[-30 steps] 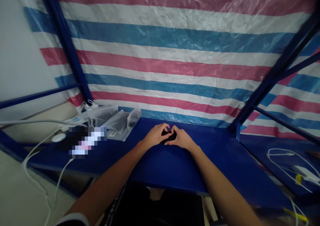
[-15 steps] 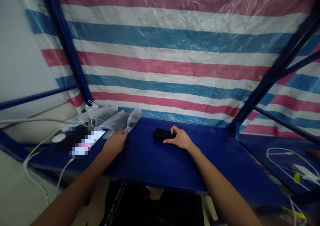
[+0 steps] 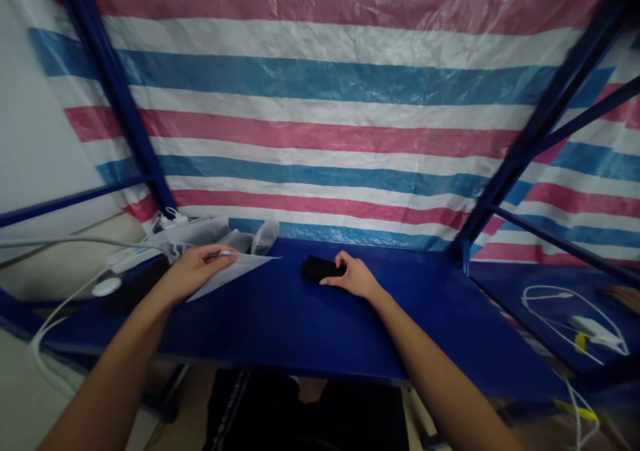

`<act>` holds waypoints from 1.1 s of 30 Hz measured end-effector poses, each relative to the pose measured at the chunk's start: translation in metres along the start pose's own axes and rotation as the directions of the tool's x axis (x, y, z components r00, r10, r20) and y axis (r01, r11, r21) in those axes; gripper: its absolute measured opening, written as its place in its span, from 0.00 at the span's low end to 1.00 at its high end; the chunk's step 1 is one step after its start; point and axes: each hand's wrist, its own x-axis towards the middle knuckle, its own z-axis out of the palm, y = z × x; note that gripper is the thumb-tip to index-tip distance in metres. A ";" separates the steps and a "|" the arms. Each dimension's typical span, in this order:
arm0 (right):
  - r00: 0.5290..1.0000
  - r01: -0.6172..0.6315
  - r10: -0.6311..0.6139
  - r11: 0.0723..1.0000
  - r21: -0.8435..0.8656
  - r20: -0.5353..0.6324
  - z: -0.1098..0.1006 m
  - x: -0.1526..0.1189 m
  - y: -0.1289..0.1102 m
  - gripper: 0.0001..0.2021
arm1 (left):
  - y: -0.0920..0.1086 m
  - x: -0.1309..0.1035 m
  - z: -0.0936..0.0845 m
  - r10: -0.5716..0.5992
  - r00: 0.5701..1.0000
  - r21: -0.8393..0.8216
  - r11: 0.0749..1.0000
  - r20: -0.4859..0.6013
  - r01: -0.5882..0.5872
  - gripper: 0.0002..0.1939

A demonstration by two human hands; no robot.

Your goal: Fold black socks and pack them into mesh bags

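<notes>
My left hand (image 3: 205, 268) pinches the upper edge of a translucent plastic bag (image 3: 233, 271), which spreads flat to the right over the blue table (image 3: 280, 324). On the same table, nearer the middle, my right hand (image 3: 353, 274) is closed around the right end of a small folded black cloth item (image 3: 320, 268), thumb in front and fingers behind. Several more translucent bags (image 3: 240, 240) lie crumpled at the back left, beyond my left hand.
A white power strip (image 3: 125, 258), cables, a round white object (image 3: 107, 287) and a dark flat item (image 3: 137, 284) are at the left. Blue posts flank a striped sheet (image 3: 320, 131). On the right surface lie a white adapter (image 3: 595, 331) and another person's hand (image 3: 623, 298).
My left hand has moved left and lifted a bag off the pile, over where the phone showed. The phone is no longer visible. My right hand still grips the black item.
</notes>
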 end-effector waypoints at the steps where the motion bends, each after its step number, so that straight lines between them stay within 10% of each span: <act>1: 1.000 0.009 -0.009 1.000 0.022 -0.020 0.001 0.001 0.001 0.32 | 0.010 -0.006 0.003 0.039 0.999 -0.035 0.999 0.005 -0.039 0.22; 6: 0.992 -0.025 0.020 0.999 -0.038 -0.127 -0.002 0.007 0.015 0.31 | 0.056 0.003 0.045 0.229 0.932 -0.085 0.961 -0.282 -0.262 0.21; 11: 0.991 -0.023 0.005 0.991 -0.132 -0.134 -0.009 0.001 0.025 0.35 | 0.074 0.059 0.123 0.421 0.688 0.115 0.888 -0.591 -0.445 0.16; 16: 0.989 0.078 -0.088 0.993 -0.089 -0.117 -0.010 -0.007 0.017 0.64 | 0.059 0.094 0.205 0.569 0.764 0.147 0.821 -0.305 -0.552 0.18; 19: 0.985 0.148 -0.157 0.981 -0.122 -0.076 -0.009 -0.007 0.011 0.63 | 0.041 0.093 0.238 0.602 0.791 0.070 0.799 -0.109 -0.598 0.17; 24: 0.979 0.187 -0.198 0.967 -0.174 -0.049 -0.005 -0.008 0.006 0.47 | 0.022 0.082 0.251 0.605 0.795 0.111 0.794 -0.045 -0.598 0.13; 33: 0.991 0.031 -0.066 0.959 -0.282 -0.114 -0.005 -0.002 0.013 0.33 | 0.012 0.085 0.232 0.733 0.677 0.214 0.673 -0.067 -0.708 0.14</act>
